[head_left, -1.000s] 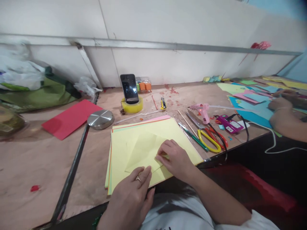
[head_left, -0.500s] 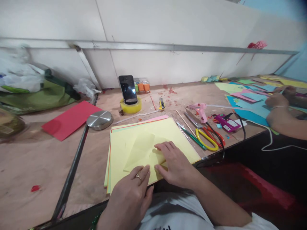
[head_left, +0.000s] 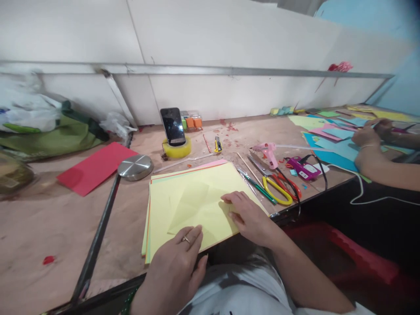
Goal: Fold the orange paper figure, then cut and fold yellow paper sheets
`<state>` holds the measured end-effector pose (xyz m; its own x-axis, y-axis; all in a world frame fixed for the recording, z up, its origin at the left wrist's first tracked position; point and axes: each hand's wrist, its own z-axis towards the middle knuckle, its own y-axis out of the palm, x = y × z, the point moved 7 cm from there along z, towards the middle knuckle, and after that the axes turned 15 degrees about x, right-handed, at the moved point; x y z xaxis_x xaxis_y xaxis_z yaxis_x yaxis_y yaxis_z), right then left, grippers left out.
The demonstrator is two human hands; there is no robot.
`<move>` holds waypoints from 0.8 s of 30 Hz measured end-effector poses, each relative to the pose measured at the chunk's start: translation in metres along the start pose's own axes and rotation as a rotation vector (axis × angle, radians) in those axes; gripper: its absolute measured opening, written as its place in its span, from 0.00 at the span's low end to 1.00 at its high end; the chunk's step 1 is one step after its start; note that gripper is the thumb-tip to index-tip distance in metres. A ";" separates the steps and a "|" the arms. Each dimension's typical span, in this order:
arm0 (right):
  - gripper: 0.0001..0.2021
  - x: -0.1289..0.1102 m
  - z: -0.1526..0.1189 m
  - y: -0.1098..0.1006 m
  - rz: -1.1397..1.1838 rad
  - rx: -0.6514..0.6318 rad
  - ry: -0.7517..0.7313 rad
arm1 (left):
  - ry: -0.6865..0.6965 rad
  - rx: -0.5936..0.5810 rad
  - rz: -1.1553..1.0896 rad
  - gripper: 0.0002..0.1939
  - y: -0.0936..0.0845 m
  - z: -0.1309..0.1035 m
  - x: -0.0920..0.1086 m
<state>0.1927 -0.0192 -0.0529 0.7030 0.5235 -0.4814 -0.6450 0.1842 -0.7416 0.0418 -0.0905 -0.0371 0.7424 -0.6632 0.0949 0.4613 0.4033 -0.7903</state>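
A stack of paper sheets, pale yellow on top [head_left: 157, 210], lies at the table's front edge. On it rests a smaller pale yellow piece [head_left: 188, 205] with crease lines. My left hand [head_left: 179, 262], with a ring on one finger, lies flat with its fingertips on the lower edge of that piece and of the stack. My right hand [head_left: 251, 216] is over the right part of the stack, fingers slightly bent and apart, with nothing visible in it.
Right of the stack are scissors [head_left: 278, 190], a green pen-like tool [head_left: 259, 187], a pink glue gun [head_left: 269, 154] and a purple power strip [head_left: 303, 168]. Behind stands a phone [head_left: 173, 126] in yellow tape [head_left: 177, 149]. Left lie a metal disc [head_left: 135, 167] and red paper [head_left: 95, 168]. Another person's hands [head_left: 369, 135] are far right.
My right hand has moved right, off the small yellow piece, whose right part now looks flatter. My left hand has stayed nearly in place. The view has shifted slightly.
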 end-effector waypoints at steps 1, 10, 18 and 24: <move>0.22 -0.003 0.000 -0.001 -0.012 0.011 -0.018 | -0.019 -0.042 -0.007 0.13 0.003 0.002 0.000; 0.15 -0.035 -0.015 0.007 -0.035 0.139 -0.483 | 0.028 -0.085 0.023 0.19 0.009 0.000 0.004; 0.15 -0.022 -0.009 -0.009 -0.158 0.146 -0.351 | 0.032 -0.009 0.019 0.12 -0.003 -0.009 0.002; 0.13 -0.040 0.007 0.025 -0.135 -0.014 -0.393 | -0.010 -0.022 0.012 0.11 -0.002 -0.002 0.003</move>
<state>0.1466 -0.0297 -0.0496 0.6112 0.7737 -0.1668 -0.5489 0.2626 -0.7935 0.0423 -0.0948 -0.0364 0.7525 -0.6522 0.0913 0.4415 0.3968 -0.8048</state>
